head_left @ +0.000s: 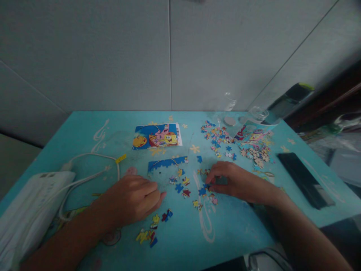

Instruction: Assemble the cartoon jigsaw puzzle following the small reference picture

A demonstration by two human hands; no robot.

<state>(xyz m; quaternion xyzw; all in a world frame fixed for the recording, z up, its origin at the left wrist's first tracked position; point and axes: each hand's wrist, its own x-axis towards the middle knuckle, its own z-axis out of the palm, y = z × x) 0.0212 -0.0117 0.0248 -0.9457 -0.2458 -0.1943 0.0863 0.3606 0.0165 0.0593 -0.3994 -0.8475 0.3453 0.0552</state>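
My left hand [138, 196] rests on the table with its fingers curled; whether anything is inside is hidden. Beyond it lies a joined blue strip of jigsaw puzzle [166, 162]. My right hand [227, 177] pinches at a blue puzzle piece [208, 186] among loose pieces, thumb and forefinger close together at its edge. Between the hands several blue, yellow and red pieces [179, 187] lie scattered. A small cluster of yellow and red pieces [147, 236] sits nearer to me. The picture card [158, 136] with cartoon figures lies flat behind the strip.
A heap of loose pieces [216, 133] lies at the back right by a clear plastic jar [254, 130] with a cartoon label. A dark flat object [304, 180] lies far right. At left stands a white box [34, 203] with a white cable [93, 154].
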